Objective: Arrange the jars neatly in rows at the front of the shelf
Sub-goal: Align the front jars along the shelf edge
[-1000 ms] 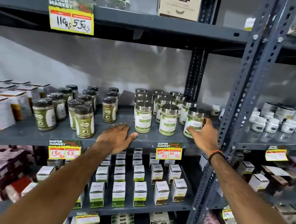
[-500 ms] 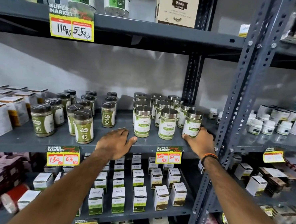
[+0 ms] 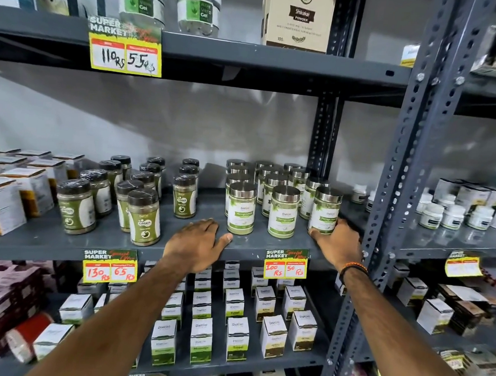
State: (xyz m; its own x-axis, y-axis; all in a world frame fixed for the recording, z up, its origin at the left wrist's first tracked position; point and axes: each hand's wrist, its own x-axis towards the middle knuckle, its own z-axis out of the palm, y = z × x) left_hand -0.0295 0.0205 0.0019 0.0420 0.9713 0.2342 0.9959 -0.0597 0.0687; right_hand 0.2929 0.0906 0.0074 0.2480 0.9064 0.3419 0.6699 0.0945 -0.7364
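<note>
Lower frame: two bare forearms, cut off by the bottom edge, reaching up to the grey shelf (image 3: pixel 254 253) at mid-frame. Small white boxes (image 3: pixel 201 340) underneath, lower centre, partly hidden by the arms.

Left hand (image 3: pixel 195 244) flat on the shelf's front edge, fingers spread, thumb tip just beside the base of the left front jar (image 3: pixel 241 209), gripping nothing. Same place as half a second ago.

Right hand (image 3: pixel 336 241), orange band at the wrist, wrapped around the lower part of the right front jar (image 3: pixel 326 210) at right of centre; thumb on the label's lower edge, other fingers hidden behind the jar, so hard to tell how firmly held. Now standing on the shelf near the front edge, roughly in line with the middle front jar (image 3: pixel 283 213) and the left one; one second ago lifted higher and tilted.

Behind these three, more silver-lidded jars (image 3: pixel 266 177) in rows, back ones mostly covered, labels not readable. Left of centre, dark-lidded green jars (image 3: pixel 144 217), loosely placed. Far left, boxes cut by the frame edge. Upper left, yellow price tag (image 3: pixel 125 54) reading 110 and 55.
</note>
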